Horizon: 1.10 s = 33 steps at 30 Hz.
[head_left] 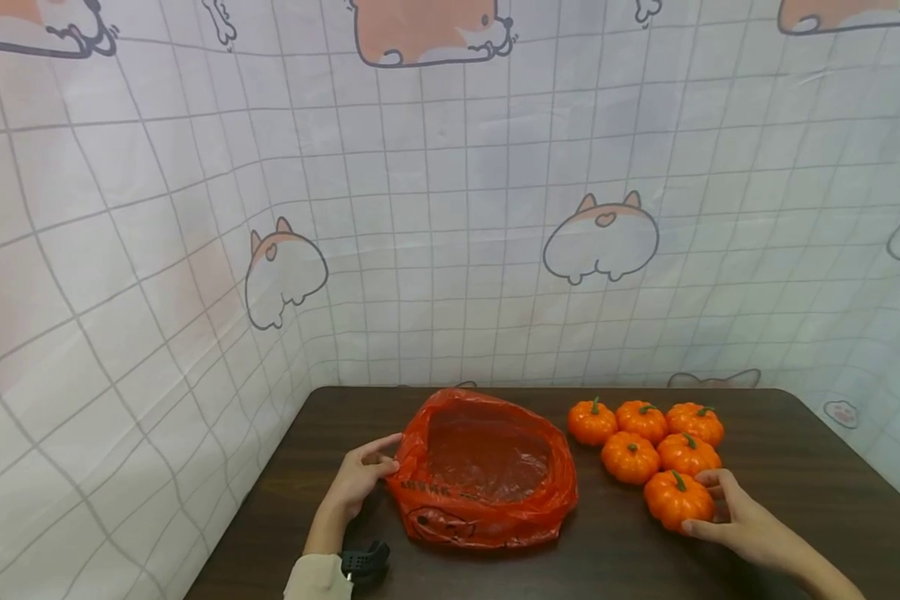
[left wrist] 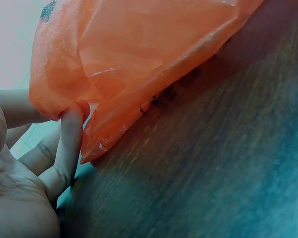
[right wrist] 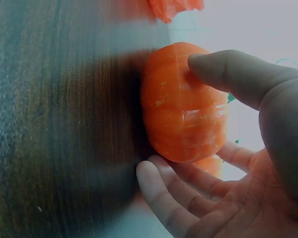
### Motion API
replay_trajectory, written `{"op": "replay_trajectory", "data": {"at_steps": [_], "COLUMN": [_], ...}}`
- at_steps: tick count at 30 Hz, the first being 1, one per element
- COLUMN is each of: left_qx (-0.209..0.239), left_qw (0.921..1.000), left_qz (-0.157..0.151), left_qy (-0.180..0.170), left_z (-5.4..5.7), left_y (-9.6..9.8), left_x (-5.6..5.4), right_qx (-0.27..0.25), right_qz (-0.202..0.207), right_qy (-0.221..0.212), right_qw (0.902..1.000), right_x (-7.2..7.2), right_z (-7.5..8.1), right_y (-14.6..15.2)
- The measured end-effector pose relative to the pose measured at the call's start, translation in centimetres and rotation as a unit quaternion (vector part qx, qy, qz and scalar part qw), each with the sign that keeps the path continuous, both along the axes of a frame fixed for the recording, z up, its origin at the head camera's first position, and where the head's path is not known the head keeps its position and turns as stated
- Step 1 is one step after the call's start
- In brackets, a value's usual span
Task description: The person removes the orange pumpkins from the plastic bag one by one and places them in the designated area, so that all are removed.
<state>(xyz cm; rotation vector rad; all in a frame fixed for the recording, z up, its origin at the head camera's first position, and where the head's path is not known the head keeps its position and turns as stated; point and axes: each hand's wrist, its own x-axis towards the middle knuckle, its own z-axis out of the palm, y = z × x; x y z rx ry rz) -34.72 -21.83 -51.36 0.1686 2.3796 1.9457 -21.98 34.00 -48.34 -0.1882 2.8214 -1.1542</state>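
Observation:
A red plastic bag (head_left: 487,525) stands on the table with its mouth spread wide. At its left side my left hand (head_left: 357,479) pinches the edge; in the left wrist view thumb and fingers (left wrist: 69,144) meet at a fold of the bag (left wrist: 154,44). My right hand (head_left: 742,521) holds a small orange pumpkin (head_left: 677,498) with a green stem, the nearest of the group. In the right wrist view the thumb (right wrist: 223,69) lies on one side of this pumpkin (right wrist: 181,109), with the fingers on the other. Part of the pumpkin's far side is hidden.
Behind the held pumpkin, several more pumpkins (head_left: 630,457) sit close together on the dark wooden table (head_left: 787,450). A black band (head_left: 366,560) is on the left wrist. White grid-patterned cloth (head_left: 450,250) with dog drawings hangs behind and along the left side.

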Motion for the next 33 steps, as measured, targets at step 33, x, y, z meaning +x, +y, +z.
{"op": "replay_trajectory", "data": {"at_steps": [33], "left_qx": [-0.038], "left_qw": [0.9992], "left_qz": [0.012], "left_qy": [0.005], "left_z": [2.3], "left_y": [-0.9], "left_x": [0.9], "right_qx": [0.074], "right_qz": [-0.045], "right_qy": [0.077], "right_qw": [0.9932], "right_x": [-0.2], "right_z": [2.6], "right_y": [-0.5]}}
